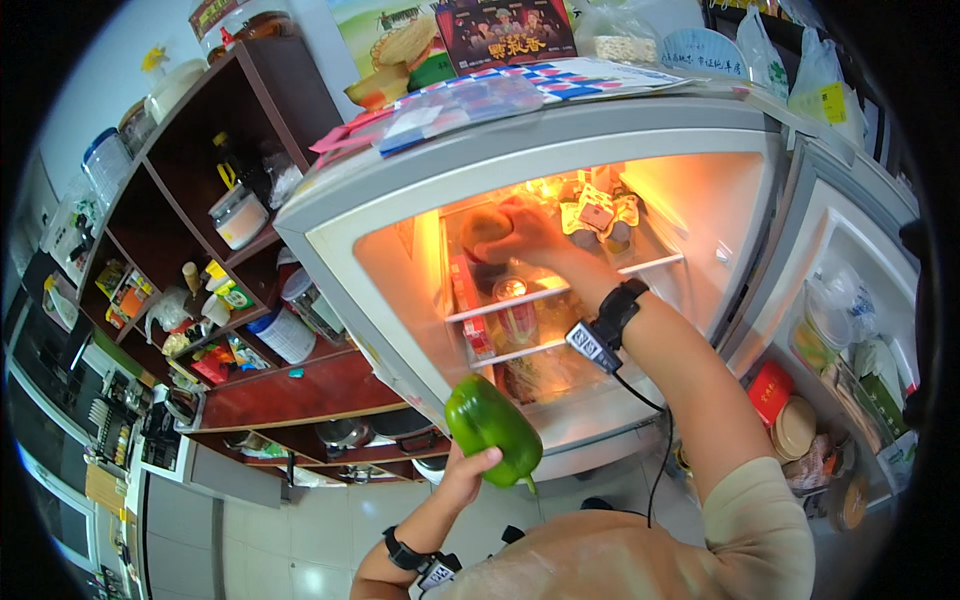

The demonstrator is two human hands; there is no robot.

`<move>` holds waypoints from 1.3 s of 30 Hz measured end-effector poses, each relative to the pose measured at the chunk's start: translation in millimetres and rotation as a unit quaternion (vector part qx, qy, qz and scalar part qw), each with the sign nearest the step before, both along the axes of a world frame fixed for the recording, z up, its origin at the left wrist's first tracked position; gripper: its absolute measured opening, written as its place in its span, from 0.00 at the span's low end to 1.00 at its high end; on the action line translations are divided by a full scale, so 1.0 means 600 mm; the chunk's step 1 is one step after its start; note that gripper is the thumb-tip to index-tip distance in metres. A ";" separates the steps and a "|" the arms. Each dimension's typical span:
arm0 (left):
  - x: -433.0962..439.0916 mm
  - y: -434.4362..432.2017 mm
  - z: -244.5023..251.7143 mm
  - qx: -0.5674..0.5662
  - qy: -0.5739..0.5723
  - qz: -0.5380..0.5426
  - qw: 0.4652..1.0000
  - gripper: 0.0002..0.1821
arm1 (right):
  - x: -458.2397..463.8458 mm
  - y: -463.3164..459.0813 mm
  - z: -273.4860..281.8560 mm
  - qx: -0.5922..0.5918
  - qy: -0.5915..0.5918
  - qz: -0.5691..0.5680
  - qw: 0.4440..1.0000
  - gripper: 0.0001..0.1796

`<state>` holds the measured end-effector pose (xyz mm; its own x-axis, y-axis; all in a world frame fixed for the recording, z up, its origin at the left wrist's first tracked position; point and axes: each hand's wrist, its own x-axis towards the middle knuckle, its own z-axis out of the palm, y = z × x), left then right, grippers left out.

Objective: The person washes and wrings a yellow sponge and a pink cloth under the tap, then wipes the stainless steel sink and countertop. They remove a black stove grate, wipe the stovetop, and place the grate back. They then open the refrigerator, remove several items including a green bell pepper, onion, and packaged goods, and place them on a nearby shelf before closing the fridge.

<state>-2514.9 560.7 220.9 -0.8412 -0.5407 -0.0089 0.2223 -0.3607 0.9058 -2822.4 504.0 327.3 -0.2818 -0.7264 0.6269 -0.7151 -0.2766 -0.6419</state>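
Observation:
A large green bell pepper (493,427) rests in my left hand (466,474), its stem pointing down and my thumb across its side. The pepper is in front of the refrigerator's lower left edge. My right hand (529,236) reaches into the lit refrigerator (555,124), above the upper glass shelf. Its fingers curl around a round brownish object (484,227), blurred, so its exact kind is unclear. Right of this hand, yellow-and-white packages (598,210) sit on the same shelf. Below it are a red carton (463,283) and a jar (514,300).
The refrigerator door (817,217) stands open at the right, its racks holding a red box (770,391), round-lidded containers (793,427) and bags. A dark wooden shelf unit (277,82) with jars and packets stands left. A black cable (660,465) hangs from my right wrist device.

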 end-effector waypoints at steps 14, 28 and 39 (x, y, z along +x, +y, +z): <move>-0.031 -0.019 -0.006 0.066 0.001 0.010 0.998 0.31 | 0.013 0.005 -0.055 0.090 -0.019 0.066 0.994 0.26; -0.005 -0.012 -0.015 0.037 -0.050 -0.017 0.998 0.35 | -0.004 -0.041 0.003 0.184 0.114 0.150 0.965 0.24; 0.013 -0.009 -0.018 0.028 -0.054 -0.016 0.998 0.34 | -0.018 -0.092 0.069 0.441 0.016 0.124 0.889 0.28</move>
<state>-2507.3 555.4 210.3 -0.8503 -0.5101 -0.1297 0.1127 -0.4172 0.9018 -2833.2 449.1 369.0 -0.0363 -0.9767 -0.2115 -0.7237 0.1716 -0.6685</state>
